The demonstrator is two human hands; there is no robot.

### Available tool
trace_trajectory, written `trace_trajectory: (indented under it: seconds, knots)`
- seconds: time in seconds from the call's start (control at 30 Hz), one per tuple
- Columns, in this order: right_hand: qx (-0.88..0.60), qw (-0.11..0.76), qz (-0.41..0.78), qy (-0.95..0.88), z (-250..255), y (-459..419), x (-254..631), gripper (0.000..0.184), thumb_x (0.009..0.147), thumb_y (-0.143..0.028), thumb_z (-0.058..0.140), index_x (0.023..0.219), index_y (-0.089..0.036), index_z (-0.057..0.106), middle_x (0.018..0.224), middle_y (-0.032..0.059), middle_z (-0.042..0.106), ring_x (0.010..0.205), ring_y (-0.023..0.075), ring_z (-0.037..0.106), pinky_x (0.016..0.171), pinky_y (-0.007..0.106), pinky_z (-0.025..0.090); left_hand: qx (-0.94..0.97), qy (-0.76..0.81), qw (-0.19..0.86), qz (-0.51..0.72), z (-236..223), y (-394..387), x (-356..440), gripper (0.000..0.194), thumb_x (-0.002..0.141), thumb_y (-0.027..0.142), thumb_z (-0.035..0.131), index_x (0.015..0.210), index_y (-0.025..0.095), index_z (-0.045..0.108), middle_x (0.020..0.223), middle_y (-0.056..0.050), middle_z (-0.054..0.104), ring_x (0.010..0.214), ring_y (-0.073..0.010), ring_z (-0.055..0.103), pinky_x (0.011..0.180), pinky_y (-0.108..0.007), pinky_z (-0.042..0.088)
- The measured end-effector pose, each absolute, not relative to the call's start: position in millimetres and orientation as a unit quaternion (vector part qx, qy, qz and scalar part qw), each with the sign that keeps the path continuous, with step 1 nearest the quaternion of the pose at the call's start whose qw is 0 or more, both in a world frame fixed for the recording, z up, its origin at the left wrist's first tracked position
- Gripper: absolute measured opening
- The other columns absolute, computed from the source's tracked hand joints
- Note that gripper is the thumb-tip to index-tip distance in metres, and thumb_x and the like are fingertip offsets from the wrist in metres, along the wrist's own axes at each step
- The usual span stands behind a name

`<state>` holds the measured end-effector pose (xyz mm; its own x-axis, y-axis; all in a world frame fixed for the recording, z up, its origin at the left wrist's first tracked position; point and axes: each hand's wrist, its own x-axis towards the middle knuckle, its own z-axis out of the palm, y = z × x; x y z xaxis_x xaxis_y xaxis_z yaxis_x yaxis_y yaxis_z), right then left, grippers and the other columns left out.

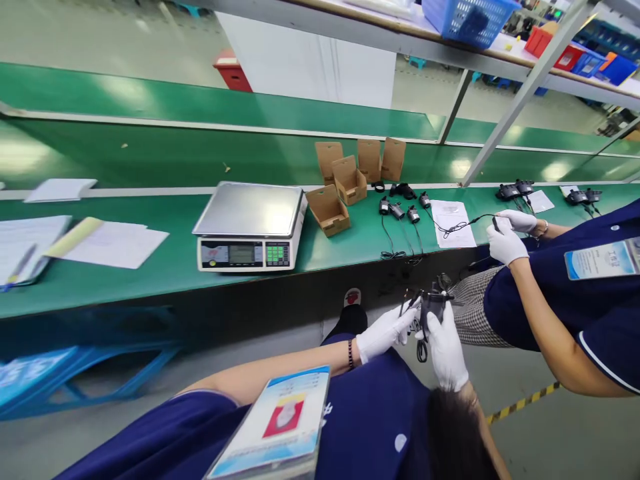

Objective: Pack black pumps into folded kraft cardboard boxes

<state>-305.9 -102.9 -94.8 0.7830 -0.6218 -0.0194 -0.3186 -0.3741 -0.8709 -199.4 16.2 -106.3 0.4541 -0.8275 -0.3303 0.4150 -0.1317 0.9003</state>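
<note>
Both my hands wear white gloves and are held low, in front of the edge of the green bench [170,257]. My left hand [384,331] pinches the left side of a small black device with a cable [431,307]. My right hand [445,348] is wrapped round the same device from below, and its cable loops down between the hands. On the bench beyond lie three more black devices with cables [398,212] and several open brown cardboard boxes [345,183].
A weighing scale [251,227] stands on the bench at centre. Papers and a clipboard [75,240] lie to the left. A co-worker's gloved hands [506,237] hold a cable over a printed sheet [453,223] at right. A blue basket [467,19] sits on the shelf above.
</note>
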Motion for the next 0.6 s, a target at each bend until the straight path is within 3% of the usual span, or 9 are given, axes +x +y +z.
trace_trajectory:
  seconds: [0.07,0.13,0.3,0.6]
  knots:
    - [-0.793,0.504,-0.145,0.310,-94.5,-96.5,-296.9,0.073,0.097,-0.053,0.045,0.158,-0.018,0.027,0.152,0.0151,0.049,0.142,0.0310,0.046,0.114,0.049,0.045,0.555,-0.170,0.650,-0.491,-110.6,14.7,-198.3,0.071,0.085,0.062,0.066,0.140,0.019,0.053,0.066,0.005,0.055,0.053,-0.0085,0.046,0.054,-0.023,0.037]
    - [-0.782,0.521,-0.129,0.316,-94.2,-90.2,-289.7,0.074,0.095,-0.051,0.050,0.157,-0.016,0.030,0.155,0.0158,0.045,0.146,0.0307,0.040,0.120,0.051,0.037,0.542,-0.138,0.675,-0.482,-116.7,14.8,-195.6,0.066,0.079,0.062,0.072,0.125,0.017,0.059,0.069,0.004,0.057,0.053,-0.0068,0.044,0.052,-0.021,0.035]
    - [-0.824,0.492,-0.102,0.263,-100.9,-79.5,-278.8,0.070,0.093,-0.042,0.054,0.157,-0.022,0.034,0.150,0.0112,0.052,0.136,0.0282,0.053,0.113,0.050,0.046,0.530,-0.054,0.699,-0.477,-128.2,18.0,-190.4,0.057,0.079,0.073,0.065,0.085,0.018,0.054,0.055,0.006,0.049,0.044,-0.0069,0.039,0.045,-0.021,0.029]
    - [-0.888,0.393,-0.132,0.202,-105.3,-95.8,-262.8,0.067,0.081,-0.042,0.071,0.143,-0.021,0.055,0.139,0.0122,0.062,0.126,0.0305,0.060,0.107,0.047,0.052,0.430,-0.004,0.719,-0.546,-132.1,16.1,-170.5,0.070,0.077,0.085,0.053,0.063,0.016,0.054,0.043,0.003,0.044,0.038,-0.0075,0.038,0.045,-0.023,0.031]
